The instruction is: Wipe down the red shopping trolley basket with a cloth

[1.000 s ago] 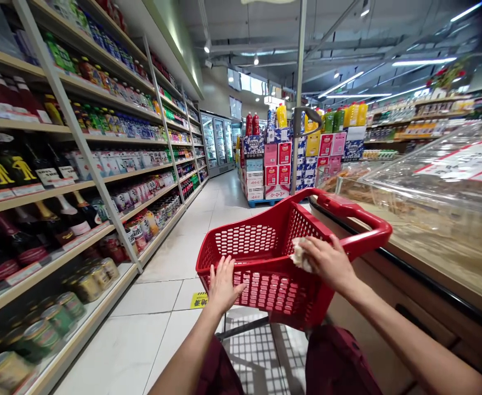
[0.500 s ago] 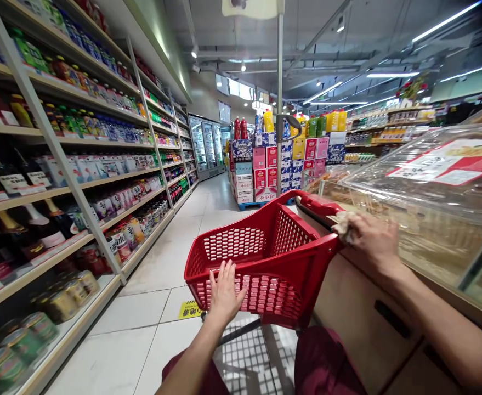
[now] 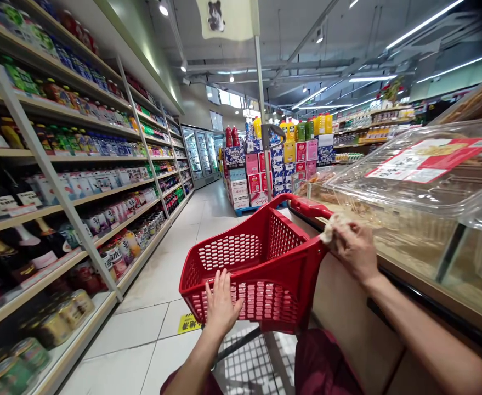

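Observation:
A red plastic shopping cart (image 3: pixel 261 285) stands sideways in front of me, its perforated basket showing no goods inside. Flat against the near side wall rests my left hand (image 3: pixel 222 303), fingers stretched out and holding nothing. At the right end of the cart, my right hand (image 3: pixel 355 248) is closed on a crumpled whitish cloth (image 3: pixel 333 229). The cloth presses on the corner where the red handle (image 3: pixel 310 208) meets the basket. Part of the cloth is hidden by my fingers.
Shelves of bottles and cans (image 3: pixel 101 181) line the left side. Close on my right is a display counter with clear plastic food boxes (image 3: pixel 413 170). Stacked drink cartons (image 3: pixel 261 175) stand ahead, behind a pole (image 3: pixel 260 82). A yellow floor sticker (image 3: pixel 188 323) lies beside the cart.
The view has tilted up and shifted slightly right. My right hand with the cloth stays at the handle's corner, its grip slightly turned. My left hand remains on the basket's side.

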A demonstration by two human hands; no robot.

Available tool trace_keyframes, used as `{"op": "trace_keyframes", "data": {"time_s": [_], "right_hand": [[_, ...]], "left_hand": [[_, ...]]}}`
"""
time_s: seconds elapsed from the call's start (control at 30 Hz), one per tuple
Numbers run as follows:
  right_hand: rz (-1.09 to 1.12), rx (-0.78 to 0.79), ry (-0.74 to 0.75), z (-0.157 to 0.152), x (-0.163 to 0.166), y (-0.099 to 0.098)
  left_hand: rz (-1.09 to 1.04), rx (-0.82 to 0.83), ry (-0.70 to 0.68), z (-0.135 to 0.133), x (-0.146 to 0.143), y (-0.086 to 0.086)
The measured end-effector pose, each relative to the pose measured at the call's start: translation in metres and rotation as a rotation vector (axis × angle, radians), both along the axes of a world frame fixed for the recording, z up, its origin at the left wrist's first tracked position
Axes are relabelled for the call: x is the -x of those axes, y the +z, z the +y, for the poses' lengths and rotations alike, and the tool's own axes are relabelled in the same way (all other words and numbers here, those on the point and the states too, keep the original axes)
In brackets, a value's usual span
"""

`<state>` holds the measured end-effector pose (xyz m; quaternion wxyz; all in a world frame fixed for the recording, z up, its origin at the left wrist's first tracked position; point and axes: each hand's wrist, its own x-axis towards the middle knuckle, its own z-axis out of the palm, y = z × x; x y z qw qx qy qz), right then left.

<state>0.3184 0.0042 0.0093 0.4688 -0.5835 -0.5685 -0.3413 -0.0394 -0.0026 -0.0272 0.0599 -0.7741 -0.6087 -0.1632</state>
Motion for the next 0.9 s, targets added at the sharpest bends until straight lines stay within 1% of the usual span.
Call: {"op": "trace_keyframes", "data": {"time_s": [0.03,0.07,0.1,0.13,0.17,0.2,0.23,0.3,0.33,0.37,0.4,0.43,0.5,0.53,0.57,0.6,0.63,0.7,0.73,0.77,0.8,0.83,0.9], "right_hand": [[-0.004,0.014,0.06,-0.006,0.007,-0.016],[-0.032,0.063,0.134,-0.012,0.017,-0.033],[-0.049,0.103,0.176,-0.017,0.028,-0.048],[-0.091,0.16,0.24,-0.021,0.038,-0.059],[-0.108,0.189,0.277,-0.024,0.044,-0.064],[-0.094,0.183,0.283,-0.024,0.046,-0.063],[-0.051,0.147,0.259,-0.023,0.044,-0.056],[0.09,0.013,0.142,-0.016,0.035,-0.037],[0.137,-0.03,0.096,-0.012,0.031,-0.03],[0.147,-0.042,0.08,-0.009,0.03,-0.027],[0.126,-0.02,0.091,-0.009,0.032,-0.029],[0.075,0.029,0.124,-0.01,0.037,-0.037],[-0.065,0.166,0.234,-0.018,0.047,-0.057],[-0.126,0.218,0.289,-0.021,0.05,-0.065],[-0.153,0.235,0.319,-0.023,0.05,-0.068],[-0.145,0.215,0.316,-0.024,0.047,-0.066],[-0.1,0.16,0.275,-0.023,0.042,-0.059],[0.027,0.025,0.15,-0.017,0.032,-0.039],[0.062,-0.007,0.109,-0.013,0.03,-0.03],[0.072,-0.015,0.087,-0.011,0.03,-0.027],[0.057,0.005,0.09,-0.01,0.033,-0.028],[0.011,0.054,0.123,-0.012,0.039,-0.034],[-0.128,0.189,0.229,-0.019,0.049,-0.052]], "left_hand": [[-0.007,0.002,-0.007,0.0,0.0,0.0],[-0.014,0.003,-0.015,0.0,0.0,0.001],[-0.021,0.007,-0.021,0.001,0.0,0.001],[-0.026,0.01,-0.026,0.001,0.001,0.0],[-0.03,0.01,-0.028,0.002,0.002,0.0],[-0.032,0.007,-0.029,0.003,0.002,-0.001],[-0.035,0.001,-0.03,0.004,0.002,-0.002],[-0.044,-0.017,-0.033,0.005,0.002,-0.003],[-0.051,-0.026,-0.035,0.006,0.002,-0.004],[-0.059,-0.032,-0.039,0.006,0.002,-0.004],[-0.067,-0.034,-0.045,0.006,0.002,-0.005],[-0.075,-0.032,-0.053,0.006,0.002,-0.005],[-0.086,-0.018,-0.064,0.007,0.003,-0.005],[-0.09,-0.009,-0.062,0.007,0.003,-0.005],[-0.092,-0.002,-0.057,0.008,0.003,-0.005],[-0.094,0.003,-0.052,0.008,0.004,-0.005],[-0.095,0.005,-0.049,0.008,0.003,-0.004],[-0.102,0.001,-0.05,0.008,0.003,-0.004],[-0.107,-0.001,-0.054,0.007,0.002,-0.004],[-0.114,-0.002,-0.056,0.007,0.002,-0.003],[-0.12,0.0,-0.059,0.006,0.002,-0.003],[-0.124,0.003,-0.061,0.006,0.002,-0.003],[-0.127,0.01,-0.063,0.006,0.002,-0.002]]}}
